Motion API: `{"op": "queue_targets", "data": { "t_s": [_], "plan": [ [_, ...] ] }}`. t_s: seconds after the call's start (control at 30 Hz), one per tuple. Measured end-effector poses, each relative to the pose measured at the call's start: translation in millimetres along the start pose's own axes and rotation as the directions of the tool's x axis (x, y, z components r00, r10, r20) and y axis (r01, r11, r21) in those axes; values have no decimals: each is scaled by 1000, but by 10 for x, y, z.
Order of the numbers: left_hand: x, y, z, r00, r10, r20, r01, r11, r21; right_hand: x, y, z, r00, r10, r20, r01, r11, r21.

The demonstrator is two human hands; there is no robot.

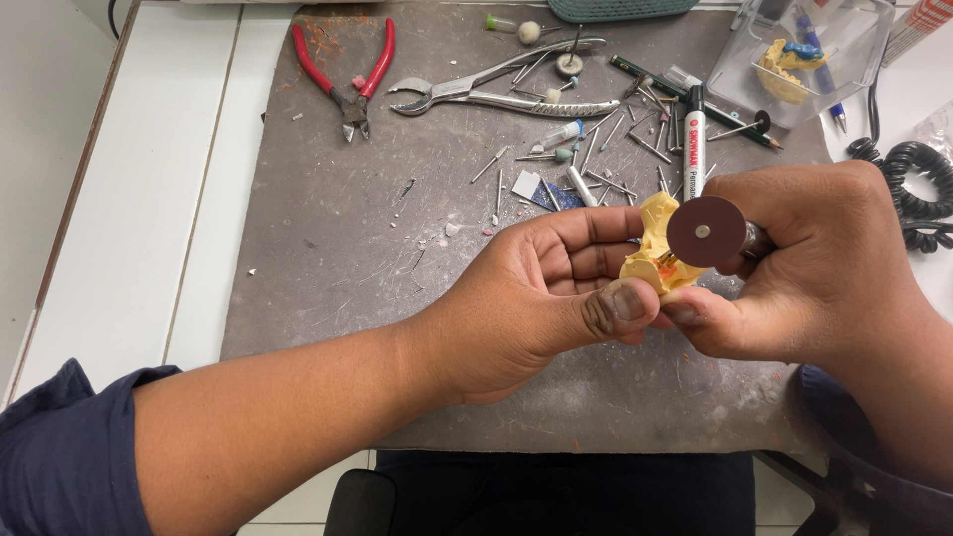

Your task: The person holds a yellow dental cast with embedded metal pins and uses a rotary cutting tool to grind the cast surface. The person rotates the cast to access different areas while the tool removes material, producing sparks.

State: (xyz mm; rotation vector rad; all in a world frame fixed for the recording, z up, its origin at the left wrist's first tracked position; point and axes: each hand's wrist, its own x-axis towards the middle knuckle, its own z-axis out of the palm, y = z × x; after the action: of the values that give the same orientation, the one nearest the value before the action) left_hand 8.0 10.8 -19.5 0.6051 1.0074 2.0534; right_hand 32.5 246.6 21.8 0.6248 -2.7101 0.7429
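- Forearms in dark blue sleeves come in from bottom L and bottom R; both hands meet over the grey mat (328, 238), w/ a dark stool seat below the desk edge.
- Left hand (536, 298): palm up, fingers curled, thumb pressed vs. fingers – pinching a small yellow dental cast (657, 248) at its lower end. Cast sits up between the two hands, above the mat, not touching it.
- Right hand (814, 268): closed around a thin rotary tool, most of it hidden in the fist; thumb tip touches the left thumb just under the cast.
- Brown round cutting disc (706, 231) on the tool's tip, flat face toward camera, right against the cast's R side; can't tell if actually touching.
- Just behind the hands: black-and-white marker pen (693, 139), standing lengthwise away from camera.
- Around it: scatter of small burs and bits (606, 149), a blue scrap, white crumbs.
- Farther back: steel forceps-type pliers (496, 91), then red-handled cutters (347, 74) to their L.
- Top R: clear plastic box (854, 40) w/ another yellow cast + blue piece inside.
- R edge: coiled black cord (918, 184); white desk surface (129, 199) L of mat.
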Motion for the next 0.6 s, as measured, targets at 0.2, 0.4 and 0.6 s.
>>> {"op": "queue_targets", "data": {
  "t_s": [0.2, 0.4, 0.6],
  "plan": [
    [-11, 3, 6, 1000, -8, -5, 8, 1000, 4, -19, 3, 6, 1000, 12, 7, -12, 1000, -11],
    [-14, -2, 1, 1000, 2, 5, -2, 1000, -13, -15, -6, 7, 1000, 8, 3, -8, 1000, -7],
    [-12, -4, -8, 1000, -6, -5, 6, 1000, -8, -4, -8, 12, 1000, -11, -8, 12, 1000, 19]
  ]
}}
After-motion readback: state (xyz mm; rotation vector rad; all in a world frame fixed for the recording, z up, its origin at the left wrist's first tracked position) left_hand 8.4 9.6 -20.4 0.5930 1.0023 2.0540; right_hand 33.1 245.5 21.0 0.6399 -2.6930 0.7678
